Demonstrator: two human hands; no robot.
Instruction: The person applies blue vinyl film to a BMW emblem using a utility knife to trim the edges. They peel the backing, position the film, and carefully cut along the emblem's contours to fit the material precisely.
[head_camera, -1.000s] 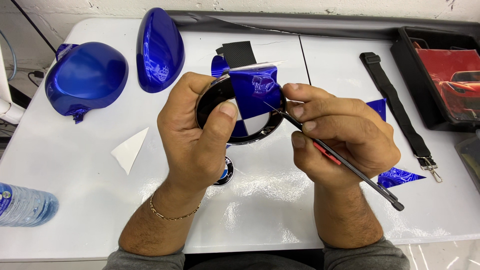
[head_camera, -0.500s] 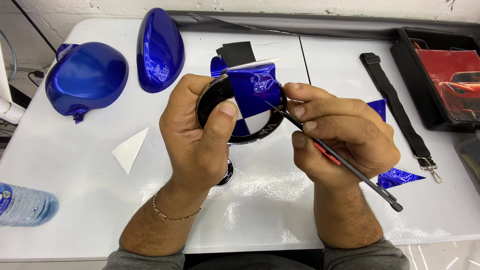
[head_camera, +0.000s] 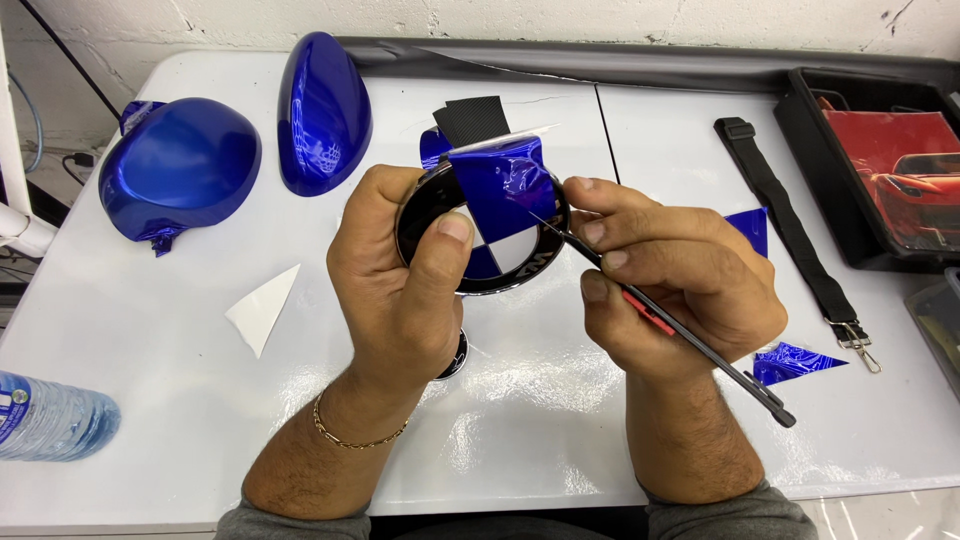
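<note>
- Blue glossy vinyl film (head_camera: 502, 180) lies over the upper part of a round car emblem (head_camera: 485, 240), a black-rimmed badge with blue and white quarters, held up over the white table (head_camera: 560, 400).
- Left hand (head_camera: 400, 290) is closed around the emblem, its thumb pressed on the face near the centre, fingers wrapped behind the rim.
- Right hand (head_camera: 680, 280) grips a slim black craft knife (head_camera: 660, 320) with a red slider like a pen; the blade tip meets the film at the emblem's right rim.
- Trimming looks to be the step in hand: the film is being cut along the edge of one quarter, with loose film standing above the rim.
- Any further cut would call for a light, steady draw along the line while the thumb keeps the film flat, lest the blade slip onto the emblem's face or the thumb.
- Blue film offcuts (head_camera: 795, 362) lie on the table to the right, near a black strap (head_camera: 790, 230) with a metal clip.
- Two blue wrapped mirror caps (head_camera: 180, 165) sit at far left, with a white backing-paper scrap (head_camera: 262, 308) and a water bottle (head_camera: 50, 418) nearer.
- Black tray (head_camera: 800, 130) at far right holds a red card picturing a car.
</note>
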